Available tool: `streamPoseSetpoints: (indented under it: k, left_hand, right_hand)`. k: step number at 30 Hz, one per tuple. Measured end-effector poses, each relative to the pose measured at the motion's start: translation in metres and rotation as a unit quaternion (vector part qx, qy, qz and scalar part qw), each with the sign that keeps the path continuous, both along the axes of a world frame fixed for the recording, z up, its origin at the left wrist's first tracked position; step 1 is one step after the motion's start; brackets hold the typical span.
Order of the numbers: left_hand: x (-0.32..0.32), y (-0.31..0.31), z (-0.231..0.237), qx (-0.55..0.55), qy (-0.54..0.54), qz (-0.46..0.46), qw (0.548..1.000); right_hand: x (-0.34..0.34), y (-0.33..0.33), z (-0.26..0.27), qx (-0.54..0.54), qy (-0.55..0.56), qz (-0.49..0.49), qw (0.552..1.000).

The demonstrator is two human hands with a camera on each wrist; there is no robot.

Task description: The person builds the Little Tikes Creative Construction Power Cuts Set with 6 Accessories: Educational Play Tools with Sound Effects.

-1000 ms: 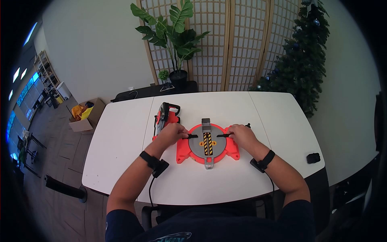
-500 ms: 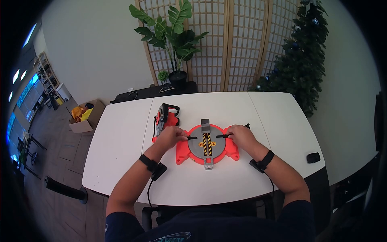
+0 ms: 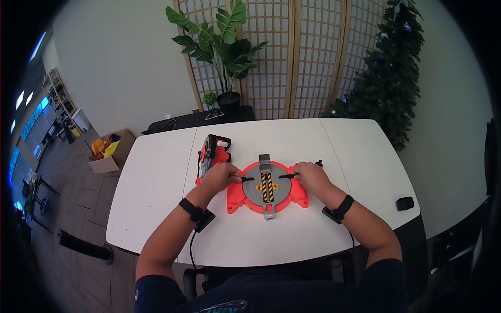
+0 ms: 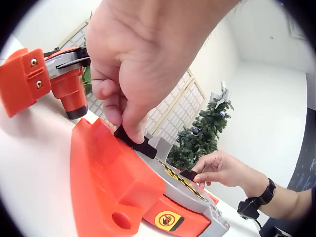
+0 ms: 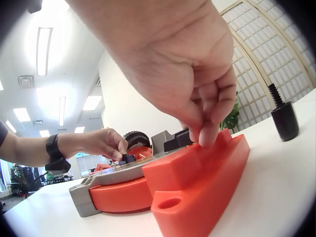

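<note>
Left of center, the saw unit (image 3: 221,155) is resting on the desk (image 3: 151,193). The left hand (image 3: 219,177) is pinching one black tab (image 3: 248,179) at the central red-gray base (image 3: 254,191); the right hand (image 3: 313,178) is pinching another black tab (image 3: 286,176), near a threaded knob (image 5: 285,121).

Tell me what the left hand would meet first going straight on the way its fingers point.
Likely the grey disc, just past the black piece the left hand pinches. Any gap between piece and disc is unclear.
</note>
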State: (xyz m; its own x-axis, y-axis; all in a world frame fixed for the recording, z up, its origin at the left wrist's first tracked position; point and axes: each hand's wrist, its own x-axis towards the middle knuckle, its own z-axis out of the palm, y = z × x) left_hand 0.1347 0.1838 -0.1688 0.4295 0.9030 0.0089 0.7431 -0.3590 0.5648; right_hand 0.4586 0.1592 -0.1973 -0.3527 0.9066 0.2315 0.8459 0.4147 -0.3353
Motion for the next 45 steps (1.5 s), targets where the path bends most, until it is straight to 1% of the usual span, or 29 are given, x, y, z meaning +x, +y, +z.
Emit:
streamPoseSetpoints:
  k: [5,7,8,10,20,31,36,45]
  left_hand:
    - [-0.002,0.002,-0.005,-0.005,-0.009,0.003,1.0]
    - [-0.006,0.008,-0.016,0.037,-0.03,-0.012,0.999]
    - [-0.004,0.006,-0.012,0.037,-0.03,-0.012,0.999]
    - [-0.001,0.002,-0.002,0.011,0.007,-0.005,1.0]
    - [-0.002,0.004,-0.008,0.027,0.015,-0.006,1.0]
    - [0.001,0.003,-0.008,0.084,0.057,-0.02,0.995]
    - [0.0,0.002,-0.017,0.111,0.038,-0.02,0.993]
    - [-0.005,0.002,-0.025,0.134,0.032,-0.029,0.99]
  right_hand:
    - [0.001,0.001,-0.001,0.013,-0.001,0.012,1.0]
    - [0.001,0.001,-0.001,0.013,0.0,0.012,1.0]
    - [0.001,0.001,-0.001,0.013,0.0,0.012,1.0]
    - [0.001,0.001,-0.003,0.016,0.003,0.013,1.0]
    - [0.0,0.0,-0.003,0.013,0.001,0.01,1.0]
    - [-0.001,-0.002,-0.001,0.011,0.004,0.01,1.0]
    - [-0.002,-0.005,-0.002,0.018,0.016,0.01,1.0]
    - [-0.003,-0.008,0.003,0.007,-0.004,-0.003,1.0]
